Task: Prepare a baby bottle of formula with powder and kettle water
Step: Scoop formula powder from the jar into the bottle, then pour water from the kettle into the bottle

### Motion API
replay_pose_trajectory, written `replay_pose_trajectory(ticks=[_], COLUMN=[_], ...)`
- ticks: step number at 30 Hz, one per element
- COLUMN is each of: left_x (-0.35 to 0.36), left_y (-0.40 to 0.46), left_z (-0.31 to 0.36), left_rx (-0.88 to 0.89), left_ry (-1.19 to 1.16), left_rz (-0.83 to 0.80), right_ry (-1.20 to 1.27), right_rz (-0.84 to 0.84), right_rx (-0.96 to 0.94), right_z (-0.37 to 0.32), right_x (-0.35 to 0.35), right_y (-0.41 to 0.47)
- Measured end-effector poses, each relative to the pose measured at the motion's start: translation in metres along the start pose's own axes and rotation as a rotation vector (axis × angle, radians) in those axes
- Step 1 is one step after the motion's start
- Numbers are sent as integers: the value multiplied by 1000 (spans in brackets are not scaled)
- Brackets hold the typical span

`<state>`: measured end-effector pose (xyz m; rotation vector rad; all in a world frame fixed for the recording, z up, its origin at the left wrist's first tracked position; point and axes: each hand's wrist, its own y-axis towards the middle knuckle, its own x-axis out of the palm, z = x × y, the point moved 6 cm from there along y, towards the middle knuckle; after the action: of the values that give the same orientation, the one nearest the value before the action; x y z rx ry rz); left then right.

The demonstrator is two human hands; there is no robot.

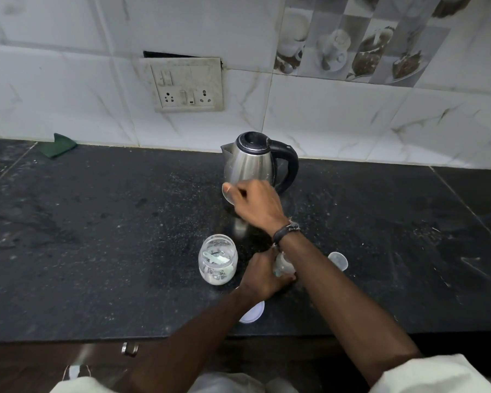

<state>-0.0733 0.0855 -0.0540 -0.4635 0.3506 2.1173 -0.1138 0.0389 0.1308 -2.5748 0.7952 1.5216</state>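
Note:
A steel kettle (250, 163) with a black lid and handle stands at the back of the dark counter (97, 236), handle to the right. My right hand (255, 207) hovers in front of it and pinches a small clear round piece (226, 195). Lower down, my left hand (262, 276) grips the small clear baby bottle (283, 265), which is mostly hidden by my right wrist. An open clear jar (217, 259) with white powder and a scoop inside stands just left of my left hand.
A white lid (254, 312) lies near the counter's front edge under my left forearm. A clear cap (338, 260) sits right of my right forearm. A green cloth (58, 146) lies at the back left. A socket panel (187, 85) is on the tiled wall.

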Motion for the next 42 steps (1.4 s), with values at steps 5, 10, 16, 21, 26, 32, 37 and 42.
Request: replay_pose_trajectory(ticks=[5,10,16,21,26,32,37,42], left_x=[-6,-6,-6,-5,-6,-6,-6,-6], left_y=[-3,-3,-4,-5,-5,-5,-6,-6], left_z=[16,17,17,15,14,11,12,13], left_rx=[35,29,37,49,59,50,52,51], left_ry=[9,29,18,-3,-7,-14,-9,-10], left_rz=[3,10,12,25,54,69,76,76], right_ry=[145,141,34,67,215,291,358,425], right_rz=[388,520,361,129,156,254,337,380], right_rx=[183,298,325,454,518,547,593,608], right_z=[48,97,114,132,150,156,159,164], right_x=[-39,-66,-71,-48,-43,-39,-38,-39], right_y=[34,74,102,114,121,122,117,108])
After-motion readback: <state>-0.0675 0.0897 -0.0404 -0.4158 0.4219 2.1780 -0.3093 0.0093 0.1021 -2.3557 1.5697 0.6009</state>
